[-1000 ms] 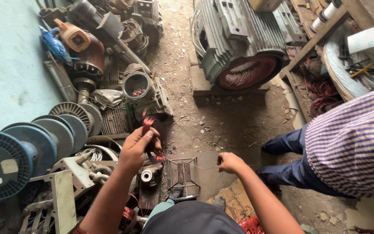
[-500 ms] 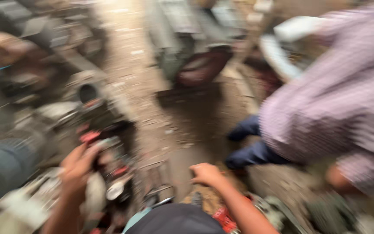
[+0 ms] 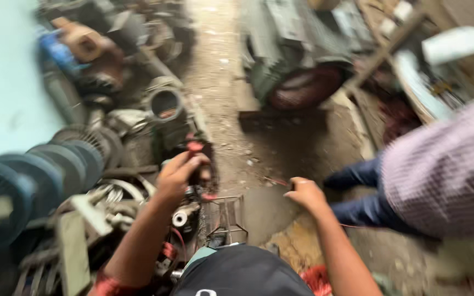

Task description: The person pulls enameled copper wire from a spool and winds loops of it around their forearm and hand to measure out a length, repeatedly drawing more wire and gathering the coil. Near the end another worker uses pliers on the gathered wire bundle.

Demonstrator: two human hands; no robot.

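At nine o'clock from the frame's centre, the left hand (image 3: 179, 174) is seen closed around a red-handled tool (image 3: 196, 164), whose red tips show above and below the fingers; its working end cannot be made out through the blur. Compared with half a second ago, when the whole view was smeared by a head swing, the picture has steadied somewhat, and the hand and tool are found at much the same spot over the scrap heap as a second ago, so the grip appears to have been kept throughout. The right hand (image 3: 304, 193), at about five o'clock from the left, is held loosely curled with the fingers turned down onto the dirt floor (image 3: 231, 71); nothing is seen in it, though whether it is bearing weight cannot be told. A small wire frame (image 3: 227, 219) stands between the two hands, toward six o'clock. Blue wire spools (image 3: 23, 186) lie at nine o'clock, a large grey motor (image 3: 297, 55) at one o'clock. A second person in a striped shirt (image 3: 445, 170) and blue trousers crouches at three o'clock, closer into view than before.
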